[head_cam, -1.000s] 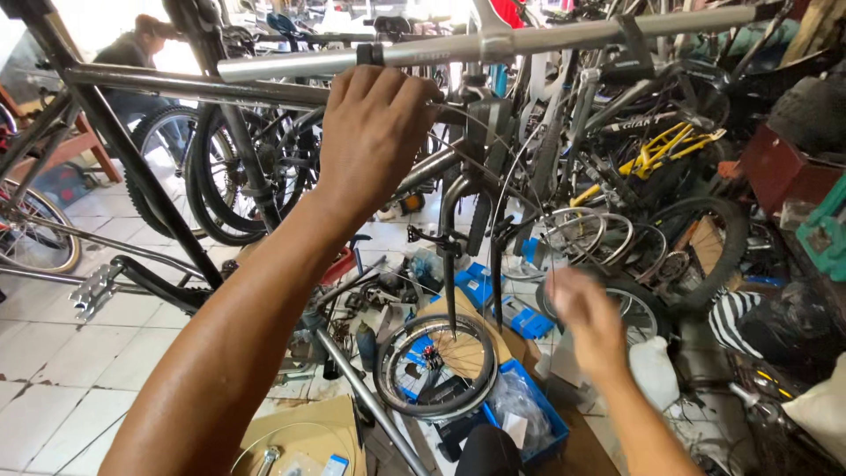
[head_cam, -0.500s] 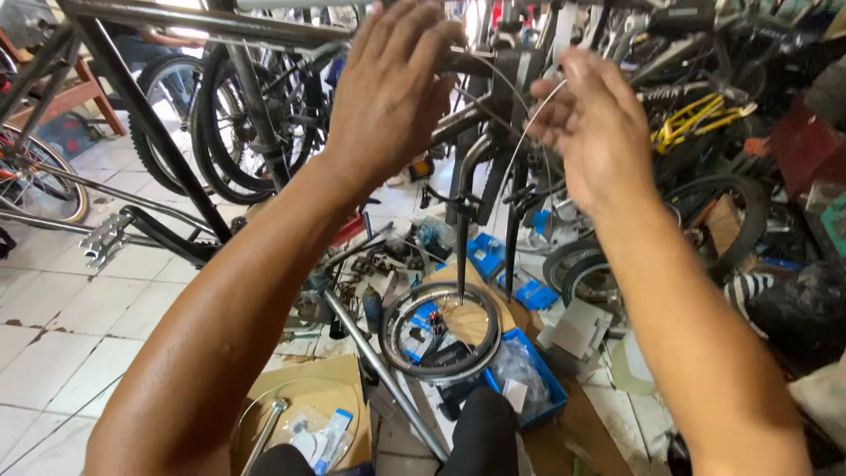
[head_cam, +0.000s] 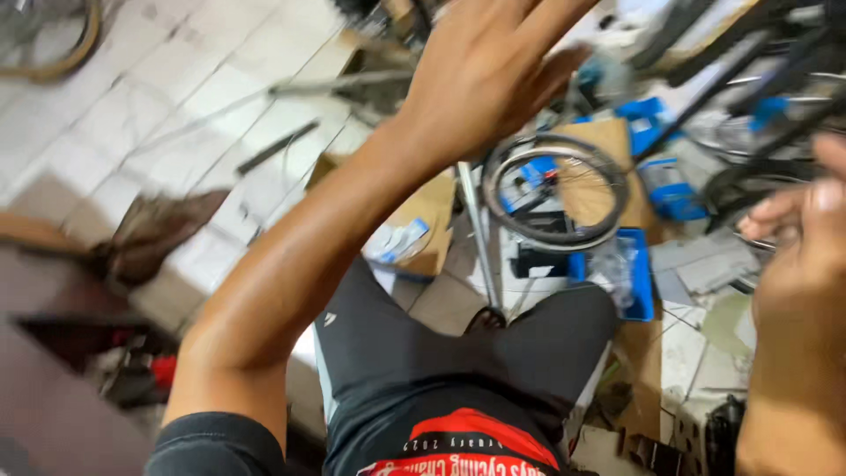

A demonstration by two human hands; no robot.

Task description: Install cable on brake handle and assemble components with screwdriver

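- The white tiled floor [head_cam: 176,115] fills the upper left of the view, strewn with parts and blurred by motion.
- The person's black shorts [head_cam: 441,370] and the hem of a red and black shirt take up the lower middle.
- The left hand [head_cam: 485,75] is raised at top centre on a long bare forearm; its fingers [head_cam: 551,22] are stretched out and slightly spread, holding nothing.
- The right hand [head_cam: 797,256] sits at the right edge, very close to the lens and blurred; its fingers [head_cam: 771,216] look loosely curled, and I cannot tell whether they pinch anything.
- A small bicycle wheel [head_cam: 555,192] lies flat on the floor below and to the right of the left fingers, well apart from them and left of the right fingers.
- A flattened cardboard box [head_cam: 423,220] lies just left of the wheel, under the left forearm.
- A blue tray [head_cam: 639,282] with clear bags sits just below the wheel.
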